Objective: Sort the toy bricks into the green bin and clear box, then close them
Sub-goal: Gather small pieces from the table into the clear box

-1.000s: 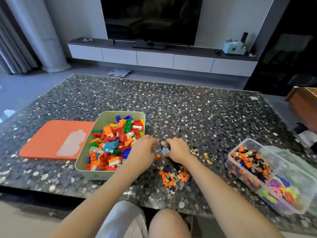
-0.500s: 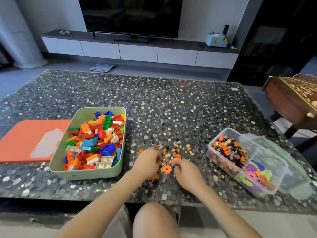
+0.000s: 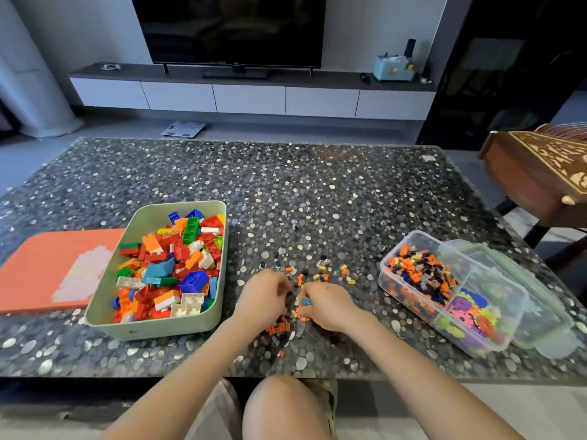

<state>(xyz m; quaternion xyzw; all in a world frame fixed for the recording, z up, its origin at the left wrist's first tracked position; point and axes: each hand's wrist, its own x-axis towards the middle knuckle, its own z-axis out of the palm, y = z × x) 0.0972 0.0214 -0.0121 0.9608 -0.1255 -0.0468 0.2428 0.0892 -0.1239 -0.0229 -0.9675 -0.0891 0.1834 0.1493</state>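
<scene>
The green bin (image 3: 108,293) sits left of centre, filled with large coloured bricks (image 3: 173,268). At the right stands the clear box (image 3: 398,246), holding small orange and dark pieces and, in a second compartment, coloured gear-like discs (image 3: 470,312). Between them small loose pieces (image 3: 320,273) lie scattered on the table. My left hand (image 3: 262,296) is curled over some of them. My right hand (image 3: 327,304) pinches an orange toothed disc with a blue piece (image 3: 303,308). More small orange pieces (image 3: 279,327) lie under my hands.
An orange lid (image 3: 38,271) lies flat left of the green bin. The clear box's lid (image 3: 546,309) rests against its right side. A carved wooden chair (image 3: 540,173) stands at the table's right edge. The speckled table (image 3: 286,192) stretches back behind the containers.
My hands came back from beside the green bin toward the table's front and closed around the small pieces and the orange disc. The camera view shifted.
</scene>
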